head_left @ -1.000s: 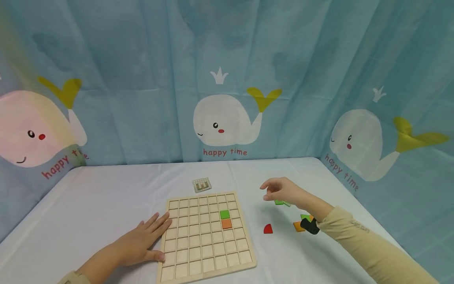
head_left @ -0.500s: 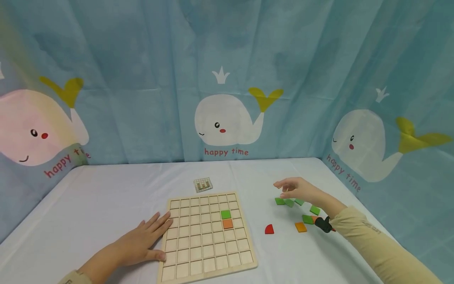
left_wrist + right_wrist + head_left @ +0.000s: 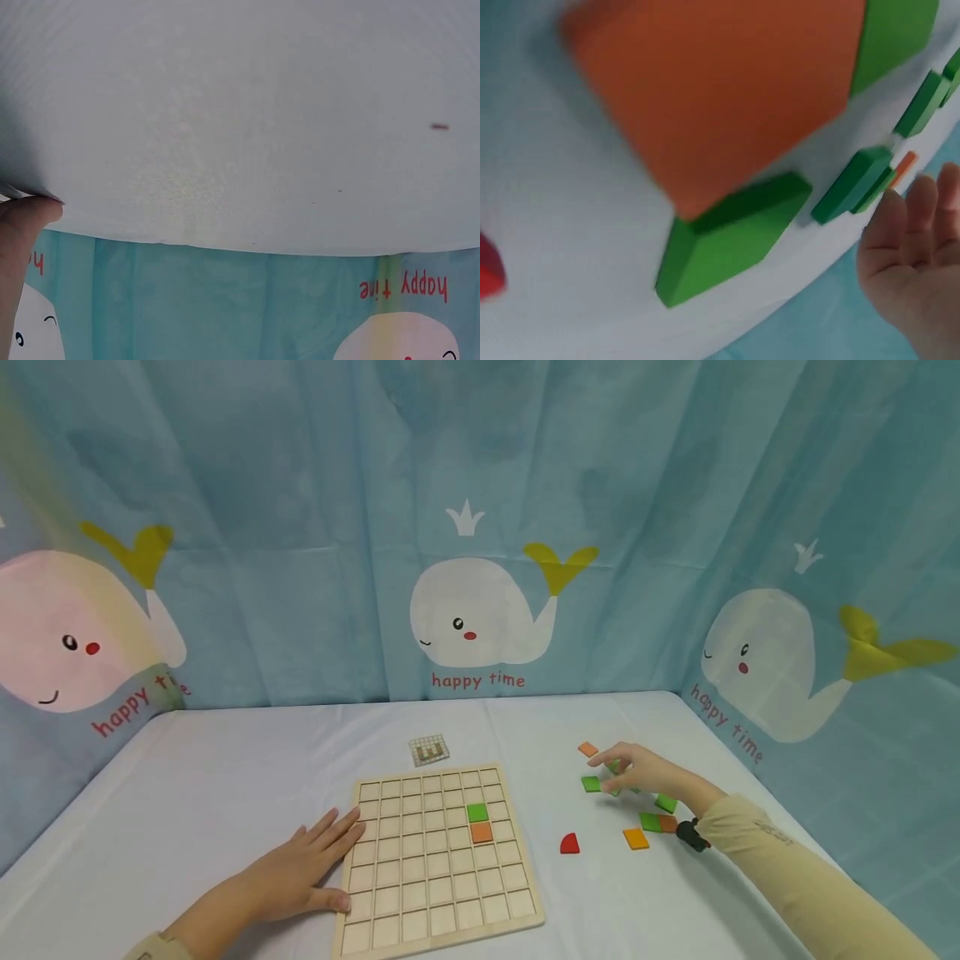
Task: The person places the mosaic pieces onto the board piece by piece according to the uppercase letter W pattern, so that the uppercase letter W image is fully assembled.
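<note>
In the head view, my left hand rests with its fingers spread on the left edge of a wooden grid board. One green square tile and one orange square tile sit in adjoining cells of it. My right hand is over a cluster of green tiles, fingers loosely bent and thumb apart from the forefinger. A green tile shows in that gap; no grip on it is visible. In the right wrist view, the fingers appear beside green tiles.
A small patterned grid card lies behind the board. Right of the board are a red quarter-round piece, a yellow-orange tile and an orange tile. Near the right wrist lies a green tile. A whale-print curtain borders the table.
My right hand has shifted right and then lowered toward the green tiles. An orange tile beyond its fingertips now shows. The left hand and the board stay put.
</note>
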`<state>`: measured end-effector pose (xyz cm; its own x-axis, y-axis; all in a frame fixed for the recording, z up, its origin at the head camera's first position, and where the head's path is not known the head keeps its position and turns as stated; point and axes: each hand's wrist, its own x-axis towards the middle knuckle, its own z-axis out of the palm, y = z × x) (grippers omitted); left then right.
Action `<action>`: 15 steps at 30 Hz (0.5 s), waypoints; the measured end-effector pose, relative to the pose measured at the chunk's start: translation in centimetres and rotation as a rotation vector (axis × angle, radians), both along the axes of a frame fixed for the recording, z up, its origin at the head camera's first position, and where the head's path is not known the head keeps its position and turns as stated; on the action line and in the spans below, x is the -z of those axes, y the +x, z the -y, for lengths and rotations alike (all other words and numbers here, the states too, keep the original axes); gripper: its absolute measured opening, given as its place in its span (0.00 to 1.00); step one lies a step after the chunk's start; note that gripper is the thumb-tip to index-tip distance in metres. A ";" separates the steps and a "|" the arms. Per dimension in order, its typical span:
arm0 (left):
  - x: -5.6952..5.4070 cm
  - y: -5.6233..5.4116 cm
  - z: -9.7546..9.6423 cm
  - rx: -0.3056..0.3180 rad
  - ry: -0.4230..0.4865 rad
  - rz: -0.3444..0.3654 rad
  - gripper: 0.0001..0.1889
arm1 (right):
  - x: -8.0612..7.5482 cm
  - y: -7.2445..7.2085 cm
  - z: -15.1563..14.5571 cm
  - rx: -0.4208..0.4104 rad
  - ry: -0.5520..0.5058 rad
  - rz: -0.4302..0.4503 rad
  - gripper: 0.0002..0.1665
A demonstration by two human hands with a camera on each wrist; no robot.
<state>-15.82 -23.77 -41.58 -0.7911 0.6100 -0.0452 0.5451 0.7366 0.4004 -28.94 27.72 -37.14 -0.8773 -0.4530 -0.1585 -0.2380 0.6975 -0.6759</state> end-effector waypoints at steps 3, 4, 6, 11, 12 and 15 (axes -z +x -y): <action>-0.1 0.1 0.0 -0.004 -0.003 0.001 0.49 | 0.1 -0.3 0.0 -0.031 0.024 0.003 0.27; -0.1 0.1 0.0 -0.006 -0.005 0.002 0.49 | 0.2 -0.4 -0.1 -0.034 0.031 0.008 0.27; -0.1 0.1 0.0 -0.004 -0.011 0.000 0.49 | 0.2 -0.6 0.0 -0.037 0.046 0.012 0.26; -0.2 0.1 -0.1 -0.003 -0.016 -0.004 0.49 | 0.6 -1.2 0.1 -0.040 0.080 0.001 0.25; -0.2 0.1 -0.1 -0.002 -0.016 -0.006 0.49 | 0.7 -1.3 0.1 -0.032 0.084 0.002 0.25; -0.2 0.2 -0.1 0.000 -0.013 -0.009 0.49 | 1.0 -1.4 0.1 -0.024 0.109 -0.004 0.22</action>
<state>-15.66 -23.66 -41.39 -0.7914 0.6095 -0.0463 0.5487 0.7418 0.3856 -30.39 27.59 -38.17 -0.8673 -0.4538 -0.2045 -0.2580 0.7612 -0.5949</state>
